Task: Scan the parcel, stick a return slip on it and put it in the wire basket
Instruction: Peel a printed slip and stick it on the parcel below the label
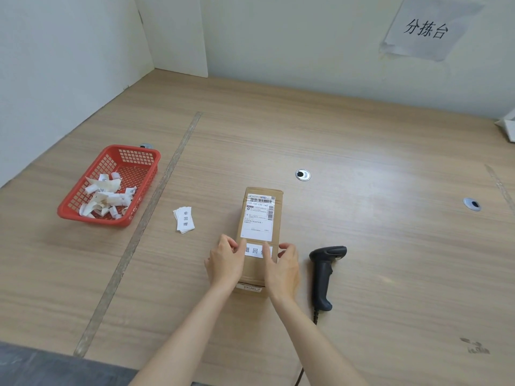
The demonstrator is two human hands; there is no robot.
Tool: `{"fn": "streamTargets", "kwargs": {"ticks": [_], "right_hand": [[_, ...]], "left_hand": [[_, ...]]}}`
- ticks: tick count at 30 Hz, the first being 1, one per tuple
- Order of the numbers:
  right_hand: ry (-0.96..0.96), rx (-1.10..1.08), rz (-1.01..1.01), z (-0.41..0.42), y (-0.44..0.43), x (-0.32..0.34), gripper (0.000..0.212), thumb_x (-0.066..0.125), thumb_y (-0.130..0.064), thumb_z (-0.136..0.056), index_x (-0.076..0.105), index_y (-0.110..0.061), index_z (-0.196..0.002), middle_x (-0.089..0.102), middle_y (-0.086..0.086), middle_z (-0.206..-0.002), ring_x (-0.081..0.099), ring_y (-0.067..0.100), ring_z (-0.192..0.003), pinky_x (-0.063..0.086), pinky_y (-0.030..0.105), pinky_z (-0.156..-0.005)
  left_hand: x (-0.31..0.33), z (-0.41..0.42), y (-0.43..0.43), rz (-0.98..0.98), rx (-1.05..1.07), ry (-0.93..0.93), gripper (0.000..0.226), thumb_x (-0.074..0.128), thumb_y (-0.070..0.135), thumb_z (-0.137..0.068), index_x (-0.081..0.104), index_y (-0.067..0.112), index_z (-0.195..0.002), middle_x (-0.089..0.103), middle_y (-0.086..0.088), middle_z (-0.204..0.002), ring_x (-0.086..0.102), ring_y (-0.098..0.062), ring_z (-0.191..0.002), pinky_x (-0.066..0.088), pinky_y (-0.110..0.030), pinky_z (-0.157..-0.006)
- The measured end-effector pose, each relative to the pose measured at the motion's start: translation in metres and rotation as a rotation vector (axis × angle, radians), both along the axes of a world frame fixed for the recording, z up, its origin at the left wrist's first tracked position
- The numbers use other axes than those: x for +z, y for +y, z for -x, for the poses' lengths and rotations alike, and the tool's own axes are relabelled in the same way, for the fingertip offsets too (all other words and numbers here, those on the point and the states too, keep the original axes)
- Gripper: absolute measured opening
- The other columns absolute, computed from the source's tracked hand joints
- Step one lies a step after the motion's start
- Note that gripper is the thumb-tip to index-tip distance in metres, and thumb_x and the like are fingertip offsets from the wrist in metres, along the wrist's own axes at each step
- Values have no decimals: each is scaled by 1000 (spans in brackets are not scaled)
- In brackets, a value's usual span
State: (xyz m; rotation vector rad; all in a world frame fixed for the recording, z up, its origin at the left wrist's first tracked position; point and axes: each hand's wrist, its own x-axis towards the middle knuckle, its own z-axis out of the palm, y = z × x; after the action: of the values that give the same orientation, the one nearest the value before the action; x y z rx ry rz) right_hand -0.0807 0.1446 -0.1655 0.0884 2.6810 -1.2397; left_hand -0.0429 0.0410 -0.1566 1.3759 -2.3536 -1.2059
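Centrally on the pale wood-grain table (362, 151) lies a long brown cardboard parcel (260, 235) bearing a white shipping label (258, 217). Both hands rest on its near half: the left hand (225, 261) and right hand (282, 267), fingers loosely spread and gripping nothing, press a white return slip (255, 250) flat against the top. Just right lies a black handheld barcode scanner (324, 274). Left of the parcel sits a small stack of white slips (184, 220), and farther left a red plastic mesh basket (139, 160) holds crumpled white paper scraps (104, 197).

2 bare forearms, no sleeves, left grip (227, 261) and right grip (282, 267) without gloves or rings
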Motion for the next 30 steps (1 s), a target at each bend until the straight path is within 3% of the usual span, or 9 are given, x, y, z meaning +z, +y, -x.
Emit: {"fn": "streamTargets", "kwargs": {"ticks": [2,4,11,17,21,24,27,30], "right_hand": [[-17,-25,-33,-2,-5,1,63,51,-75,-74,46,-23,-107,56,-6,-105,58,19,-95,51,41,-82],[-31,-29,-57,-2,-8,1,70,54,-79,-67,45,-23,-108,55,-6,-107,59,19,-95,52,41,-80],[-61,53,-41,3,-1,-4,42,52,-56,-87,42,-22,-110,53,-1,-110,58,24,-100,50,41,-80],[-84,83,-30,9,0,-5,31,44,-49,-94,41,-22,-110,53,2,-112,56,26,-101,49,42,-82],[-87,105,-1,17,8,1,20,32,-32,-100,46,-19,-103,59,6,-109,56,27,-98,47,42,-82],[-46,200,-18,22,17,6,24,35,-30,-100,49,-21,-117,55,3,-122,58,25,-100,46,37,-80],[78,383,-27,21,24,14,39,45,-33,-97,40,-25,-135,43,-7,-139,60,19,-104,48,36,-77],[183,593,-51,18,31,18,54,54,-39,-91,33,-30,-141,33,-14,-146,55,10,-110,52,34,-77]], "left_hand": [[-3,1,0,16,-5,-5,40,57,56,-83,48,18,-82,57,8,-75,57,-22,-82,40,-39,-85],[-7,0,0,29,-12,-10,44,60,59,-79,44,18,-81,57,7,-74,56,-22,-78,40,-39,-83],[-17,-3,-9,-73,-105,43,42,58,50,-86,34,17,-77,43,7,-61,43,-23,-63,36,-37,-65],[-16,-2,-12,-84,-168,72,32,47,37,-96,32,16,-77,41,5,-61,41,-23,-63,31,-35,-62],[-15,-5,-19,-60,-211,62,23,42,29,-98,36,14,-81,45,4,-64,45,-26,-67,32,-35,-63],[-10,-8,-26,-1,-254,60,5,47,21,-95,46,17,-94,60,2,-88,56,-27,-80,43,-37,-72],[-4,-12,-30,45,-334,83,25,53,21,-91,48,21,-116,55,6,-117,61,-19,-92,46,-34,-80],[0,-18,-28,100,-447,89,47,56,28,-90,40,26,-134,38,8,-140,55,-17,-116,48,-38,-90]]}}
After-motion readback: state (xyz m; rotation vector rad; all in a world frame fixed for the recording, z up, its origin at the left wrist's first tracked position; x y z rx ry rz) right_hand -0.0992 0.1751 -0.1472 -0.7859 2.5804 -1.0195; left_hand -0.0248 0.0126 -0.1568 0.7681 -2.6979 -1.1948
